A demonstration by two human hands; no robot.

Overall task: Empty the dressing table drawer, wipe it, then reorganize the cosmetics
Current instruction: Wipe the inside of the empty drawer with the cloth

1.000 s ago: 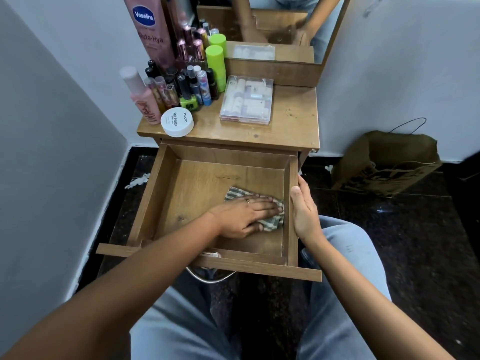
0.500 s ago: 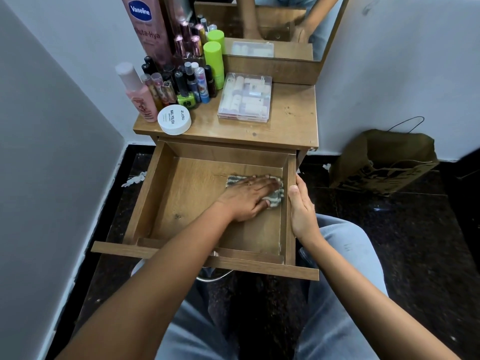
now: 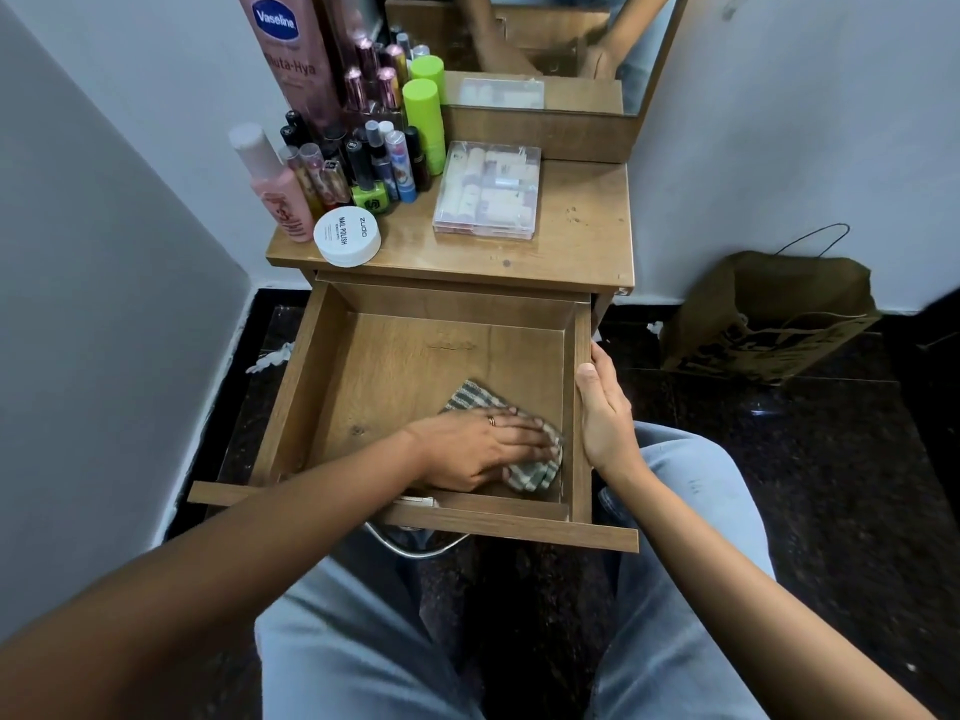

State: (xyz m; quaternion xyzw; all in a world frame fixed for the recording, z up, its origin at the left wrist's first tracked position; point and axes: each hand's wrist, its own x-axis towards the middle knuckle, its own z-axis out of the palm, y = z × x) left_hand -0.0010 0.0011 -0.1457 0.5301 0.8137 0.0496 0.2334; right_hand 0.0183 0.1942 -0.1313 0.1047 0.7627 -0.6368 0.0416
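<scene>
Wiping step in progress. Pressing checked cloth (image 3: 535, 467) onto floor of drawer (image 3: 415, 366), front-right corner, with left hand (image 3: 483, 449), fingers straight and held together. Dragged there from drawer's back-right within the last half second. Bracing outside drawer's right wall with right hand (image 3: 605, 407), fingers together, thumb on rim. Reads as one stroke along that wall finished. Keeping cosmetics (image 3: 363, 163) above drawer, on tabletop, pending restock.

The drawer (image 3: 395, 376) stands pulled out below the table top (image 3: 576, 236). A cloth (image 3: 535, 470) lies in its front right corner, under the left hand (image 3: 478, 446). The right hand (image 3: 605, 413) rests on the right wall. On the top, bottles (image 3: 363, 163) stand rear left, with a jar (image 3: 347, 236) before them and a box (image 3: 487, 189) to their right.
</scene>
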